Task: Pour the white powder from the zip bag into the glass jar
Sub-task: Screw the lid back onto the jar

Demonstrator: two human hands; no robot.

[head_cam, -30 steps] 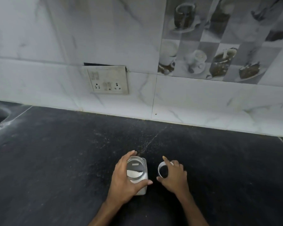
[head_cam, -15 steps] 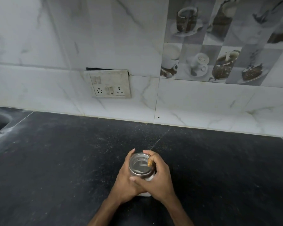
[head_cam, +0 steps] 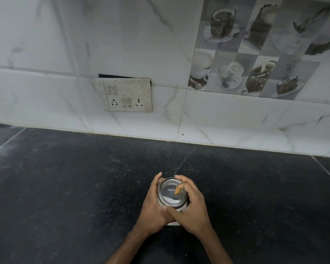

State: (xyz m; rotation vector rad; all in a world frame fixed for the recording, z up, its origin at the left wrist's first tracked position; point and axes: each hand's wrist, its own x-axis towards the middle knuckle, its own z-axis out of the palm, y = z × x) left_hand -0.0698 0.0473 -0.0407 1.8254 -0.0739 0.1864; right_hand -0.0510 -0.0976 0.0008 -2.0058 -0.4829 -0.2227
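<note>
Glass jar (head_cam: 172, 195) stands near the front edge of the dark worktop (head_cam: 65, 187), white powder (head_cam: 171, 199) already inside. The left hand (head_cam: 154, 204) wraps its side; the right hand (head_cam: 191, 208) closes its grip around the lid (head_cam: 170, 187) on top. Judging by this, the lid is being fitted: hold the jar steady and turn squarely. Powder specks dust the worktop; a switch plate (head_cam: 126, 95) sits in the marble-tiled wall (head_cam: 46, 54) behind. No zip bag is visible.

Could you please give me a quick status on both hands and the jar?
Left hand wrapped around glass jar. Right hand on lid at the jar's mouth. White powder inside. Zip bag not identifiable. Counter unobstructed nearby.
</note>
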